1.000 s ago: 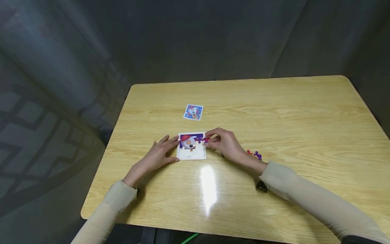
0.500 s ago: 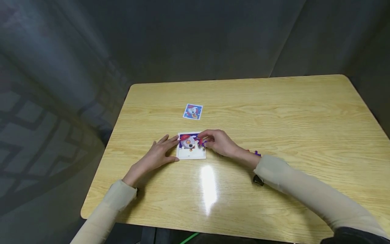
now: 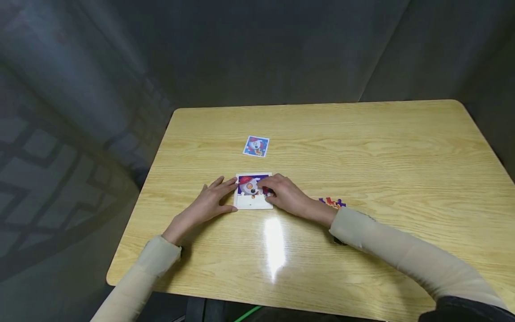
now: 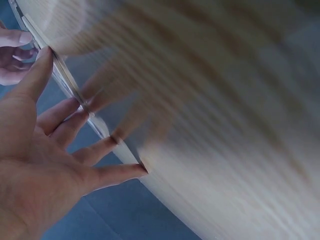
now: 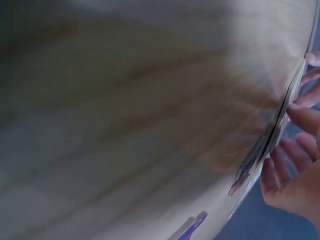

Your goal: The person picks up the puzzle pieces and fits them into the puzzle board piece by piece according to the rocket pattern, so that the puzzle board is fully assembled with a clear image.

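Note:
A white-framed jigsaw puzzle board [image 3: 252,204] lies on the table, its upper part filled with a picture of a pale face in a red hat. White backing shows along its lower part. My left hand [image 3: 209,202] rests at the board's left edge, fingers straight and spread, fingertips touching the frame. Over the board's right side, my right hand [image 3: 287,195] pinches a purple-and-red puzzle piece [image 3: 267,191] down at the filled picture; its fingers partly cover the piece. The right wrist view shows this hand's thumb and curled fingers [image 5: 269,177] at the board's edge.
Several loose puzzle pieces [image 3: 333,203], purple, red and orange, lie right of the board, beside my right forearm. A small picture card [image 3: 256,146] with the same face lies beyond the board. The wooden table [image 3: 382,152] ends at a dark curtain.
My right hand has moved left and inward from the board's right edge, bringing the puzzle piece down onto the picture. The left hand stays in place.

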`<state>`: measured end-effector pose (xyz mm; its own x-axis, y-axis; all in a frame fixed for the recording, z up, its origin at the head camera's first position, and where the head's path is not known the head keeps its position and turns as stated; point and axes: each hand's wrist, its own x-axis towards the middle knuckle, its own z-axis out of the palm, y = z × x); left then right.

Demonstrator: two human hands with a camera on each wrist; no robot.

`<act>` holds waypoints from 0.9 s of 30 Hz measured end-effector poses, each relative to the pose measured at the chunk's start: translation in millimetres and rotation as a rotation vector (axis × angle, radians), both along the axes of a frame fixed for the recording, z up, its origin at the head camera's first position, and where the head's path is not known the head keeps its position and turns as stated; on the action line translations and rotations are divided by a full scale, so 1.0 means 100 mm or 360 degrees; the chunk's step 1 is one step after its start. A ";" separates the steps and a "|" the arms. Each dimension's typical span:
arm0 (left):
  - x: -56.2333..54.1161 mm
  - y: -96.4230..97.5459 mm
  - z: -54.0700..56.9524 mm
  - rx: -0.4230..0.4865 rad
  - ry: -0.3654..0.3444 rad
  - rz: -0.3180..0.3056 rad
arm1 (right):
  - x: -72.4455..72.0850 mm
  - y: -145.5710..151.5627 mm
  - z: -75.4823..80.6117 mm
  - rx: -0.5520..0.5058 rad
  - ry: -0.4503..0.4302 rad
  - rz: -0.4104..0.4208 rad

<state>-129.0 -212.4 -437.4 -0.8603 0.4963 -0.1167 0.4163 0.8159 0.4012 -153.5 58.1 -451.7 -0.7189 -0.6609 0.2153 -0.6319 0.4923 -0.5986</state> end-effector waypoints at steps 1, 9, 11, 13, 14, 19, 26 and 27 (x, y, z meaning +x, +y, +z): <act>0.00 0.00 0.00 -0.0001 -0.0002 0.0002 | 0.01 0.01 0.00 -0.0008 0.0012 -0.0023; 0.01 -0.01 0.01 -0.0002 -0.0029 0.0025 | 0.02 0.01 -0.01 -0.0024 0.0015 -0.0107; 0.01 -0.01 0.00 0.0003 -0.0018 0.0019 | 0.01 0.00 0.00 -0.0030 0.0044 -0.0097; 0.01 -0.01 0.00 0.0006 -0.0020 0.0026 | 0.00 -0.01 0.00 -0.0021 0.0070 -0.0076; 0.01 -0.01 -0.01 0.0005 -0.0025 0.0024 | 0.00 -0.02 0.01 -0.0010 0.0075 -0.0064; 0.02 0.02 -0.01 -0.0010 -0.0048 0.0009 | 0.04 0.06 0.05 0.0078 0.0056 0.0033; 0.00 0.02 0.00 -0.0011 -0.0012 0.0011 | 0.04 0.15 0.04 0.0035 0.0093 0.0153; 0.00 0.01 0.00 -0.0006 -0.0014 0.0008 | 0.04 0.15 0.03 0.0039 0.0118 0.0155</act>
<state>-128.5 -210.9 -437.6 -0.8616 0.4917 -0.1263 0.4088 0.8195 0.4015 -149.6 73.2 -448.4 -0.6336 -0.7328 0.2482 -0.7196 0.4403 -0.5370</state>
